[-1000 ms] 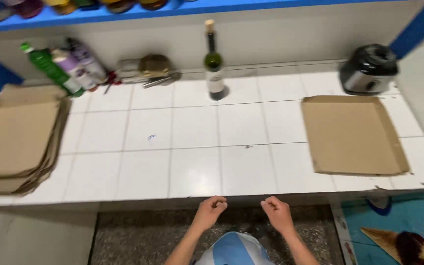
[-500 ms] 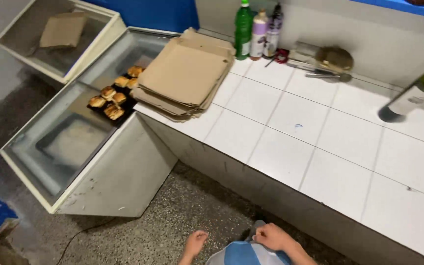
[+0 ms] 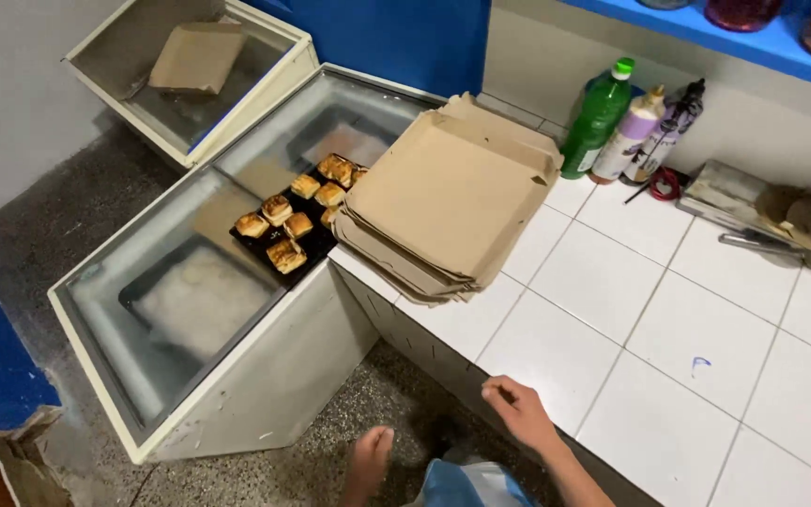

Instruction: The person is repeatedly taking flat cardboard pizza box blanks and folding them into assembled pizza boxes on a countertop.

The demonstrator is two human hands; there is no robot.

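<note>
Right hand (image 3: 521, 409) lower centre, loosely curled and empty, resting on white tiled bench (image 3: 612, 282) edge, left hand (image 3: 369, 462) open and empty below, stack of cardboard boxes (image 3: 443, 197) above, tray of pastries (image 3: 293, 221) on freezer (image 3: 180, 282) at left.

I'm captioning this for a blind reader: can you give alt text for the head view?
A person's right hand rests on the edge of a white tiled counter and the left hand hangs below it, both empty. A stack of cardboard boxes sits beside a tray of pastries on a glass-topped freezer.
</note>
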